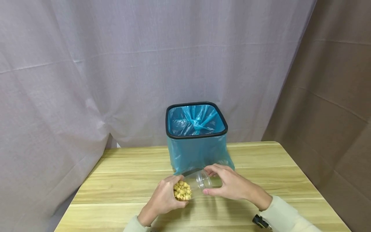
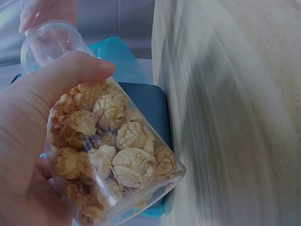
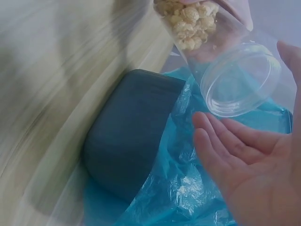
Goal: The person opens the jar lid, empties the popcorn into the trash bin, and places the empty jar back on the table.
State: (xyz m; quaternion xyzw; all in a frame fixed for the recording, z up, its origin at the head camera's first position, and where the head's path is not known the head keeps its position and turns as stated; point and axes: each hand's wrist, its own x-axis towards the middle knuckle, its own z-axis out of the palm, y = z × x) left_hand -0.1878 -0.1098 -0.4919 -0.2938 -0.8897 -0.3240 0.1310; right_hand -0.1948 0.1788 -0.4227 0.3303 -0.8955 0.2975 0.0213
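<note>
My left hand [image 1: 163, 197] grips a clear plastic jar [image 2: 106, 165] around its side, with the thumb across it. Caramel-coloured popcorn [image 1: 182, 190] fills the end by the left hand. The jar lies tilted over the table, its clear round mouth end [image 3: 242, 80] pointing right. Around that end, my right hand [image 1: 232, 184] is spread, thumb on the near side and fingers on the far side. In the right wrist view those fingers are extended just below the rim, with a gap showing between palm and jar.
Right behind the hands stands a dark bin [image 3: 131, 132] with a black rim [image 1: 197, 137] and a blue plastic bag [image 1: 197, 153] draped over it. The wood-grain table [image 1: 121, 174] ends at grey curtains [image 1: 130, 80]. A small black object [image 1: 259, 221] sits by the right sleeve.
</note>
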